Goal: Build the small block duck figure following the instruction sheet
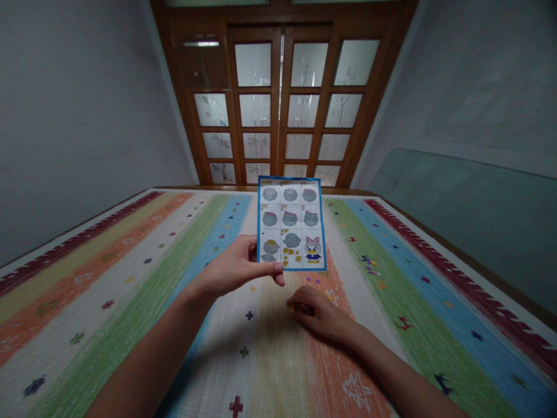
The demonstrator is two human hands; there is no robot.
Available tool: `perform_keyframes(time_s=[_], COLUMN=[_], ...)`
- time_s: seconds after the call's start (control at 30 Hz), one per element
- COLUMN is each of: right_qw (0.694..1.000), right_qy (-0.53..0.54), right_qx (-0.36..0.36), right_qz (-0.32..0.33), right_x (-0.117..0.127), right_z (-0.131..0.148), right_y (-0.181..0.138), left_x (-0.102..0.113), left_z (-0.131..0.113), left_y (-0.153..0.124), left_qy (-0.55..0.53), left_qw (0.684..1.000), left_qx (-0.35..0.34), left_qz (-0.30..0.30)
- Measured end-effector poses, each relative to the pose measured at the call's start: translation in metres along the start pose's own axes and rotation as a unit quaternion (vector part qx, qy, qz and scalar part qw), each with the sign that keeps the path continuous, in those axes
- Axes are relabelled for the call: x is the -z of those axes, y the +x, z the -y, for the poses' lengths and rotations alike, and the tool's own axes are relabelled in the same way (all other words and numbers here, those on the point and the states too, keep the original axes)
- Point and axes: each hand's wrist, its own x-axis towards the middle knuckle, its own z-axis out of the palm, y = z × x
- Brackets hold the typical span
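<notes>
My left hand [237, 264] grips the lower left corner of an instruction sheet [290, 223], its thumb across the front. The blue-edged sheet stands upright above the table, facing me. Its printed grid shows grey rounded brick builds, some with pink or yellow parts, and a finished figure with a pink bow at the lower right. Below the sheet, my right hand [315, 310] rests on the tablecloth [278, 360] with its fingers curled and pinched together. A small yellowish spot shows at its fingertips, too small to name.
The striped tablecloth covers a long table. Small purple and yellow bits [369, 266] show on the right green stripe; whether loose or printed I cannot tell. White walls [78, 104] flank the table, and a wooden door with glass panes [281, 104] stands beyond its far edge.
</notes>
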Motion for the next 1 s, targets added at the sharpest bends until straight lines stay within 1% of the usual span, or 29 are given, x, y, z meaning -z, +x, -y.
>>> perform_keyframes(time_s=[0.1,0.33,0.63,0.77,1.0], right_qw=[1.000,1.000,0.997,0.996,0.996], right_qy=[-0.002,0.007,0.042,0.054,0.030], right_qx=[-0.003,-0.027,-0.045,-0.045,-0.058], right_qz=[-0.003,0.013,0.052,0.056,0.060], right_x=[0.001,0.006,0.019,0.022,0.024], right_z=[-0.001,0.001,-0.002,-0.003,-0.003], right_y=[-0.001,-0.001,-0.003,-0.003,-0.003], left_x=[0.000,0.000,0.001,0.001,0.002], left_z=[0.001,0.000,0.000,-0.001,0.001], left_y=[0.000,0.001,0.000,0.000,0.001], left_qy=[0.003,0.002,0.020,0.023,0.016], left_qw=[1.000,1.000,1.000,0.999,1.000], left_qx=[-0.008,-0.016,-0.020,-0.026,-0.025], left_qz=[0.004,0.003,0.000,0.004,0.007])
